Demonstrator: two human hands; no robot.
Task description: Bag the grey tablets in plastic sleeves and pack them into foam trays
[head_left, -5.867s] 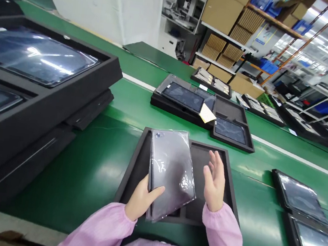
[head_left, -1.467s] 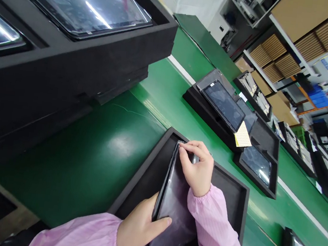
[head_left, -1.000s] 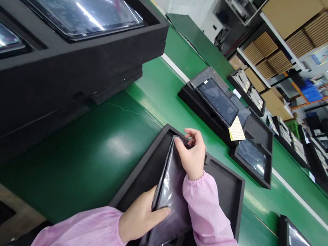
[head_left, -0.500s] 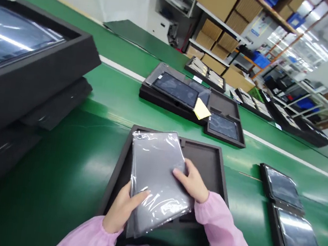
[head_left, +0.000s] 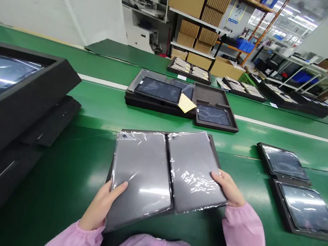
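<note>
Above one tray [head_left: 214, 149], left hand [head_left: 100, 207] pinches one bagged tablet [head_left: 141, 176], right hand [head_left: 229, 189] pinches a second tablet [head_left: 194, 168].

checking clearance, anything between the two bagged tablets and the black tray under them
Nothing visible, though the grey plastic-bagged tablet in the left hand and the matching tablet in the right hand cover most of the black foam tray.

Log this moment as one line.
left hand: holds left bagged tablet | right hand: holds right bagged tablet | both over black foam tray

Left hand [head_left: 100, 205] and right hand [head_left: 228, 188] apart, thumbs on top.
</note>
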